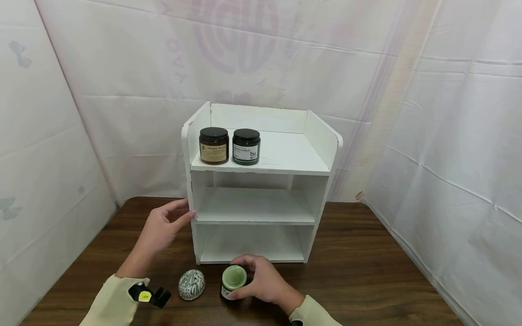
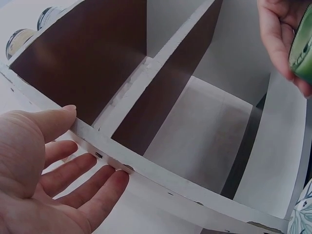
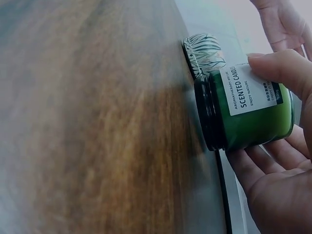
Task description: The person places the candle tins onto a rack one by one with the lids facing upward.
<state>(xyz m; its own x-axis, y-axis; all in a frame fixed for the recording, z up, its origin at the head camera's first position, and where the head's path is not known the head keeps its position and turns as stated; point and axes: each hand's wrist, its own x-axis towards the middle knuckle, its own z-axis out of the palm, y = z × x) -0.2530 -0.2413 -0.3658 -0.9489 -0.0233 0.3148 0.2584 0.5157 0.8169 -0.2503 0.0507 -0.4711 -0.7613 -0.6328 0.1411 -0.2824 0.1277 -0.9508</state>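
Note:
An upside-down green scented candle jar (image 1: 234, 277) stands by the shelf's front, its black lid (image 3: 208, 113) toward the table. My right hand (image 1: 265, 278) grips it, thumb over the white label and fingers round the other side. At the left side panel of the white shelf (image 1: 254, 222), my left hand (image 1: 161, 226) touches the front edge with its thumb. Its other fingers (image 2: 92, 195) lie loosely along the panel's outer side. Between the hands on the table is a domed, leaf-patterned tin (image 1: 191, 285).
An amber candle jar (image 1: 214, 146) and a dark green candle jar (image 1: 246, 147), both with black lids, stand side by side at the left of the shelf's top. Dark wooden table (image 1: 359, 267) surrounds the shelf. White sheets (image 1: 134, 90) hang behind and at both sides.

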